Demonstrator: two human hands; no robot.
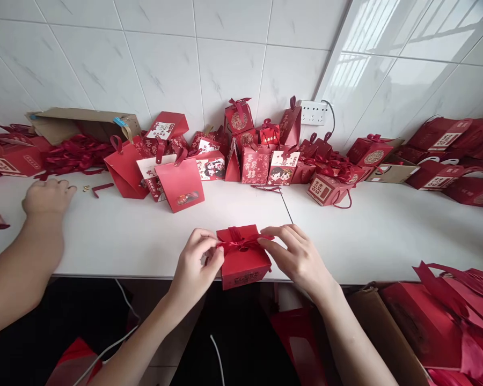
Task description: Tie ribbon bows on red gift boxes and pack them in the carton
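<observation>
A red gift box [247, 262] sits at the front edge of the white table, straight in front of me. Across its top a dark red ribbon [237, 240] is tied in a bow. My left hand [201, 260] is closed at the box's left side, thumb and fingers pinching one side of the ribbon. On the right side my right hand [295, 254] pinches the other side of the bow between thumb and fingertips. Gold print shows on the box's front face.
Several red gift boxes [181, 182] line the wall behind. A cardboard box [84, 120] and heaped ribbons [70, 153] stand back left. Another person's arm [36, 252] rests on the table at left. A power strip [314, 113] is on the wall. A carton [386, 332] of red boxes stands lower right.
</observation>
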